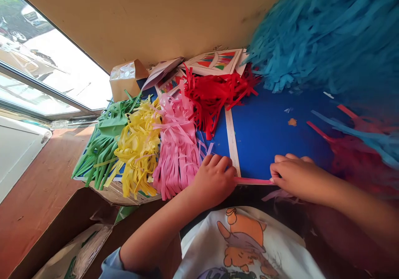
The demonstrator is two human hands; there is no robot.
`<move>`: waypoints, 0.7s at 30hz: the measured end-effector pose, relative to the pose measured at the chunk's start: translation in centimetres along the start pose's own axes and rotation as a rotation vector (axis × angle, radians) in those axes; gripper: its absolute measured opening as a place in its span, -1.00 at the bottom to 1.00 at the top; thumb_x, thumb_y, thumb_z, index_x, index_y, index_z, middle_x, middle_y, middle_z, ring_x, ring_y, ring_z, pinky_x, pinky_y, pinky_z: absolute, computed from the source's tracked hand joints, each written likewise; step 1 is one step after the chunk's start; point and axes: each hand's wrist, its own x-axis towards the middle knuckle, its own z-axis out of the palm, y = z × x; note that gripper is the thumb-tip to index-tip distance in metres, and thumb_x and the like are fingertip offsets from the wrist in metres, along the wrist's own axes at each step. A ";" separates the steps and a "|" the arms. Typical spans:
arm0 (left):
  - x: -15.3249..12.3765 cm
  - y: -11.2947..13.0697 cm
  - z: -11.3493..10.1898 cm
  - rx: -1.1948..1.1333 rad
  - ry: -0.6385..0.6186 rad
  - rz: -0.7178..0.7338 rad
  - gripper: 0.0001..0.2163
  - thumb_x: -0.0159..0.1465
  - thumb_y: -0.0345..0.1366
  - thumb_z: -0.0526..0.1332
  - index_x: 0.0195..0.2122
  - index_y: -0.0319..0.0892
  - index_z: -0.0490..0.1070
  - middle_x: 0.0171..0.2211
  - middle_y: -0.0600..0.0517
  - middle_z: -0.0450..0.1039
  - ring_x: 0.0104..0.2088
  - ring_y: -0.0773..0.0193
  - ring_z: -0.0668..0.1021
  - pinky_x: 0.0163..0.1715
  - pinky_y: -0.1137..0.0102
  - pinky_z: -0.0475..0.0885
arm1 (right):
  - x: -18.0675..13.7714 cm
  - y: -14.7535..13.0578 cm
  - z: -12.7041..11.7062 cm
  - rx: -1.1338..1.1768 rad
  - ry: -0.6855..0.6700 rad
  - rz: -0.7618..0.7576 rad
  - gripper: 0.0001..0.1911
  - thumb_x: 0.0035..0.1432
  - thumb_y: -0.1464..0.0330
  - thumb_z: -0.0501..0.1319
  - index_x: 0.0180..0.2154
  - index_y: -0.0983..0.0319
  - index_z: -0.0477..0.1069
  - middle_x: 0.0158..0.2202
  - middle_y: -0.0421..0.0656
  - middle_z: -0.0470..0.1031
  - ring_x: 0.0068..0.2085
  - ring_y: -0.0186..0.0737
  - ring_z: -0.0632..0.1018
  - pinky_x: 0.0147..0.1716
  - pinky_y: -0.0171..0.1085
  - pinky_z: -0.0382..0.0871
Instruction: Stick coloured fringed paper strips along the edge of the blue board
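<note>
A narrow pink paper strip [253, 180] is stretched along the near edge of the blue tabletop [262, 138]. My left hand [216, 178] is closed on its left end, and my right hand [294, 173] pinches the right end with curled fingers. Just beyond my left hand lies a bundle of pink fringed paper [176, 158]. Yellow fringe [140, 142] and green fringe [112, 125] lie farther left, side by side. A red fringed bundle [212, 94] rests behind the pink one.
A large mass of blue paper fringe [311, 38] fills the upper right. Red strips [358, 156] lie blurred at the right. Printed cards [215, 62] and a brown paper bag [124, 79] stand against the wall. An open cardboard box [56, 225] is below left, beside the window.
</note>
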 end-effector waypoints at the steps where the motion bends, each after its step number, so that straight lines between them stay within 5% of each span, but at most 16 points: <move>1: 0.3 0.4 0.2 0.003 0.019 0.025 -0.83 0.29 -0.24 0.05 -0.25 -0.17 0.37 -0.16 -0.02 0.34 -0.20 0.13 0.36 -0.20 0.23 0.24 | 0.1 0.1 0.1 0.003 0.014 -0.003 -0.76 0.10 0.39 0.00 -0.52 0.18 0.38 -0.33 -0.13 0.38 -0.24 -0.12 0.34 -0.36 -0.19 0.01; 6: 2.2 2.2 1.3 0.012 0.046 0.132 -0.84 0.31 -0.33 0.00 -0.34 -0.19 0.33 -0.30 -0.03 0.32 -0.29 0.16 0.36 -0.36 0.29 0.22 | -0.1 1.0 1.1 0.031 0.129 -0.035 -0.79 0.09 0.38 0.04 -0.54 0.18 0.37 -0.39 -0.16 0.39 -0.29 -0.16 0.34 -0.36 -0.20 0.02; 14: 2.2 3.0 2.2 0.017 0.082 0.164 -0.91 0.28 -0.40 0.03 -0.36 -0.20 0.26 -0.38 -0.01 0.28 -0.34 0.18 0.36 -0.41 0.31 0.21 | -2.1 -1.6 4.1 -0.016 0.759 -0.279 -0.82 0.14 0.42 0.05 -0.47 0.19 0.36 -0.39 -0.18 0.41 -0.31 -0.19 0.33 -0.20 -0.15 0.07; 21: 1.0 2.1 2.4 0.054 0.032 0.187 -0.89 0.29 -0.42 0.02 -0.34 -0.20 0.29 -0.39 0.01 0.32 -0.38 0.22 0.38 -0.45 0.34 0.24 | -2.0 -1.8 5.8 -0.123 0.867 -0.341 -0.78 0.15 0.54 0.02 -0.40 0.23 0.39 -0.37 -0.16 0.44 -0.30 -0.20 0.34 -0.17 -0.16 0.10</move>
